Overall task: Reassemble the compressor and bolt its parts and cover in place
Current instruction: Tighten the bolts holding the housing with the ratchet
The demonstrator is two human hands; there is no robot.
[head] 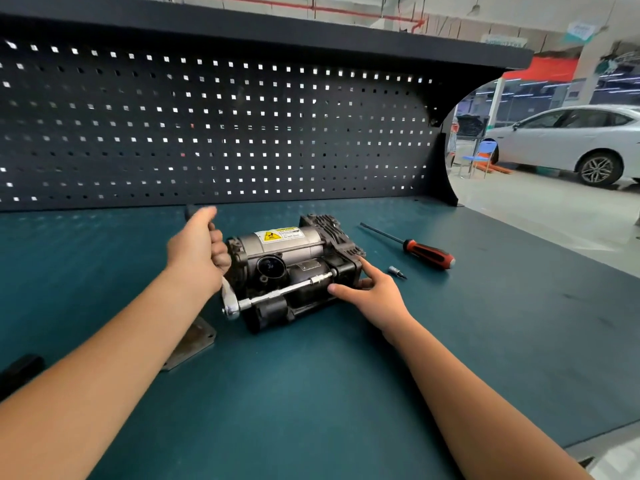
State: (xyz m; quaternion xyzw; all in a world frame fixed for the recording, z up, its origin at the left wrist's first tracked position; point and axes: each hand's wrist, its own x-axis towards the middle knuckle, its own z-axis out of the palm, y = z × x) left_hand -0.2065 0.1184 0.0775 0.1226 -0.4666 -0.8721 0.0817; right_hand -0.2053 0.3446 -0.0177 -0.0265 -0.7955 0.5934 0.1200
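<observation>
The compressor [294, 251], a grey and black unit with a yellow warning label, lies on the teal bench top. A chrome ratchet with a long extension bar [277, 294] runs along its front side toward a bolt near the right end. My left hand [197, 247] grips the ratchet's handle, whose dark end sticks up above my fist. My right hand [370, 289] rests against the compressor's right front corner, with the thumb and fingers spread on the housing.
A red-and-black screwdriver [420, 251] lies to the right of the compressor, with a small bit socket [396, 271] near it. A metal plate [194, 344] sits at the left front. A dark pegboard [225, 133] backs the bench [311, 393].
</observation>
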